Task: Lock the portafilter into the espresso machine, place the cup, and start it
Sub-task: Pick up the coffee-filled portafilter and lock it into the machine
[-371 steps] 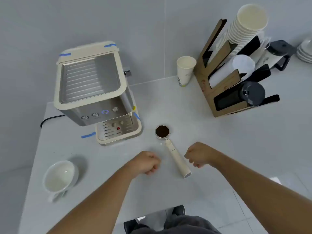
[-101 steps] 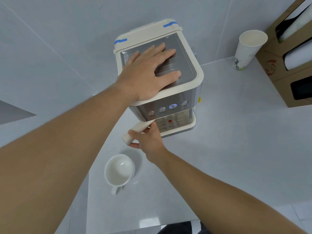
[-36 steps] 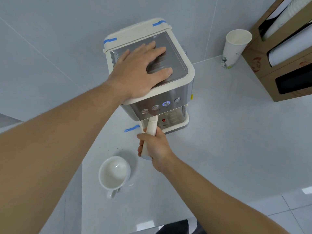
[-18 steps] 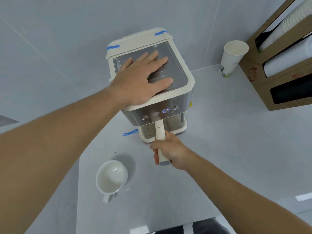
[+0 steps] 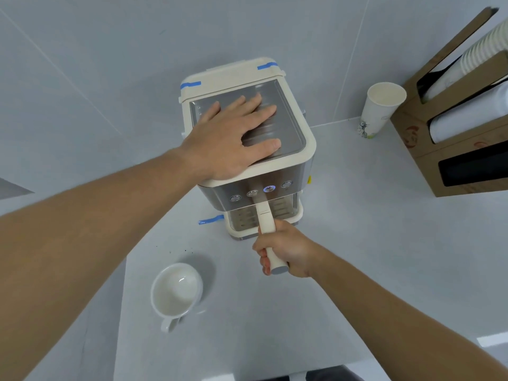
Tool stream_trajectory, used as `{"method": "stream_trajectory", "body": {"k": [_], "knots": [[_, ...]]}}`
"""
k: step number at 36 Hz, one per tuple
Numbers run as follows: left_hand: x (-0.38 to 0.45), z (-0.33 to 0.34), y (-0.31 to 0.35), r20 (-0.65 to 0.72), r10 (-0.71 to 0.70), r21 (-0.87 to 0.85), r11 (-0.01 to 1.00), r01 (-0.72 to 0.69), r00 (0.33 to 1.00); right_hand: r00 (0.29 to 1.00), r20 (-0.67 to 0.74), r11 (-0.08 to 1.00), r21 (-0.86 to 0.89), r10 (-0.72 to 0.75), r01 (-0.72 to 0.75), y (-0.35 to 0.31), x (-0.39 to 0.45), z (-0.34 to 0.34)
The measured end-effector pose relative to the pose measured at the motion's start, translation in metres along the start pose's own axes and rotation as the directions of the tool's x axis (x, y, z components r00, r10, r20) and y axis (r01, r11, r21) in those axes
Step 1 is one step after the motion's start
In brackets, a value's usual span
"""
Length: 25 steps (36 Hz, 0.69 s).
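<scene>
The cream and steel espresso machine (image 5: 295, 156) stands at the back of the white table. My left hand (image 5: 233, 138) lies flat on its ribbed top, fingers spread. My right hand (image 5: 286, 250) is closed around the cream handle of the portafilter (image 5: 266, 220), which points straight out from under the machine's front, above the drip tray. The portafilter's basket is hidden under the machine. Of several round buttons on the front panel, one button (image 5: 269, 188) glows blue. A white ceramic cup (image 5: 176, 294) stands empty on the table, left of my right hand.
A paper cup (image 5: 380, 111) stands by the wall to the right of the machine. A brown cardboard holder (image 5: 456, 149) with stacked paper cups and lids fills the right edge. Blue tape (image 5: 210, 220) marks the table beside the machine's base.
My right hand has swung the portafilter handle from pointing left to pointing straight out at the front. My left hand has stayed flat on the machine's top.
</scene>
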<state>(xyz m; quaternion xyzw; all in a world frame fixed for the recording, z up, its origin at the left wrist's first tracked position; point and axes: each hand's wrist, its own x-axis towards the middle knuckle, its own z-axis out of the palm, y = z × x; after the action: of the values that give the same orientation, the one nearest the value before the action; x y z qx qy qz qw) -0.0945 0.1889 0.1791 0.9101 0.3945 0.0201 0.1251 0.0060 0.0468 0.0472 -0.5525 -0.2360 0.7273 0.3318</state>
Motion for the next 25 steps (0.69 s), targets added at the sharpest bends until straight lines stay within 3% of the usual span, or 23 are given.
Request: {"method": "stream_trajectory", "body": {"k": [14, 25], "knots": [[0.005, 0.002, 0.003, -0.012, -0.027, 0.002, 1.000, 0.027, 1.000, 0.998, 0.035, 0.998, -0.026, 0.056, -0.055, -0.008, -0.001, -0.018], [0.004, 0.001, 0.001, -0.004, -0.020, -0.006, 1.000, 0.020, 1.000, 0.999, -0.044, 1.000, -0.018, 0.024, -0.025, -0.005, -0.004, -0.008]]}}
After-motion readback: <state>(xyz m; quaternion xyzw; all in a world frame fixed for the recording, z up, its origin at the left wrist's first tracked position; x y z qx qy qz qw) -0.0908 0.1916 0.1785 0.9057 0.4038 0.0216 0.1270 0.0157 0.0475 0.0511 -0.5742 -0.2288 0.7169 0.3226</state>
